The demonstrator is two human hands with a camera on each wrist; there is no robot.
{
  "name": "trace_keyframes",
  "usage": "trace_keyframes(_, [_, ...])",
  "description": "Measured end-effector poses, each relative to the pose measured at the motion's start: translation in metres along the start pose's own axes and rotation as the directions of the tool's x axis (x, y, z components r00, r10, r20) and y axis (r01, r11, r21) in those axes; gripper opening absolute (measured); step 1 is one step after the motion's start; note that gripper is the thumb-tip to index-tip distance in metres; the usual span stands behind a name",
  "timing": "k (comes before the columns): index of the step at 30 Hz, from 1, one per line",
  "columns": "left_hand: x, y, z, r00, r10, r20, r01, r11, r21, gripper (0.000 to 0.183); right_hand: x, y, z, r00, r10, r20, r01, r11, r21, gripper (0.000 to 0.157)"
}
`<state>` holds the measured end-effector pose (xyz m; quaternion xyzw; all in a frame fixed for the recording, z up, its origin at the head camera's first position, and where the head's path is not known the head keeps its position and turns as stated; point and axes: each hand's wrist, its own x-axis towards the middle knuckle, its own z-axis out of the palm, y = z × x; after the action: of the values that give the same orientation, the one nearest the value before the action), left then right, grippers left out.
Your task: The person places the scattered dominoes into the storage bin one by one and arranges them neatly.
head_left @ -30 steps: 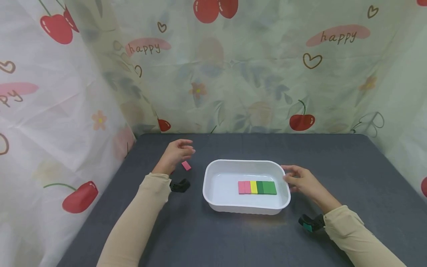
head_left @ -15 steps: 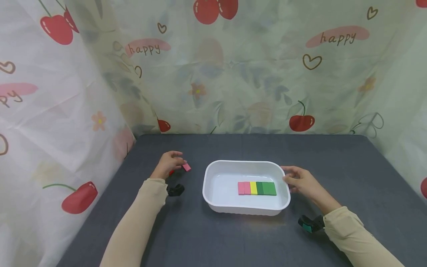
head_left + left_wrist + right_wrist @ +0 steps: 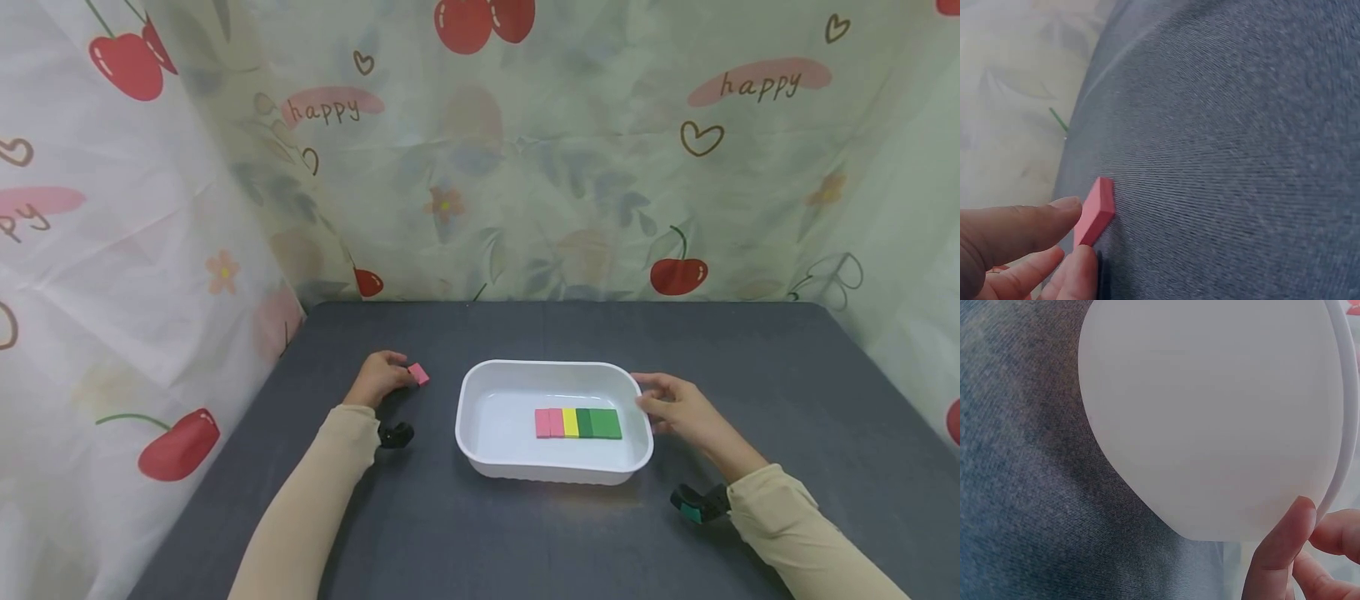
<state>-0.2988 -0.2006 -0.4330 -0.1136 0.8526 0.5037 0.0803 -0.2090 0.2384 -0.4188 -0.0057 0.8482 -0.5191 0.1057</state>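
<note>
My left hand (image 3: 375, 379) is low over the left side of the table, with thumb and fingertips on a small pink tile (image 3: 1094, 212). In the left wrist view the fingertips lie on opposite sides of the tile's near end. To the right stands a white plastic tray (image 3: 480, 458). On its floor is a row of pink (image 3: 543, 423), yellow (image 3: 571, 423) and green tiles (image 3: 604, 423), set edge to edge. My right hand (image 3: 678, 404) holds the tray's right end; thumb and forefinger meet at the rim in the right wrist view.
The dark grey table (image 3: 555, 542) runs back to a patterned cloth wall (image 3: 480, 167), which also closes off the left and right sides. Black wrist bands (image 3: 396, 435) hang below both sleeves, close to the table.
My left hand has come down and nearer, and its fingers have reached the pink tile. It now covers a red piece seen beside it half a second ago. The right hand and tray stay put.
</note>
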Motion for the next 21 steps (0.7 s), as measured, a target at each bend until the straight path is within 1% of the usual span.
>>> trace_keyframes(5, [0.001, -0.002, 0.002, 1.0, -0.002, -0.016, 0.003, 0.998, 0.07, 0.055, -0.001, -0.001, 0.0, 1.0, 0.003, 0.006, -0.003, 1.0, 0.005, 0.053])
trace_keyframes(12, [0.003, 0.0, 0.007, 0.998, -0.033, -0.05, 0.04, 0.987, 0.154, 0.054, -0.001, -0.002, -0.001, 1.0, -0.003, 0.013, 0.003, 1.0, 0.009, 0.053])
trace_keyframes(16, [0.002, 0.001, 0.01, 0.997, -0.027, -0.068, 0.039, 0.982, 0.187, 0.052, -0.001, -0.002, -0.001, 1.0, -0.004, 0.012, 0.003, 1.0, 0.008, 0.052])
trace_keyframes(21, [0.004, 0.0, 0.012, 0.996, -0.02, -0.089, 0.038, 0.979, 0.2, 0.05, -0.002, -0.002, -0.001, 1.0, -0.006, 0.01, 0.006, 1.0, 0.002, 0.053])
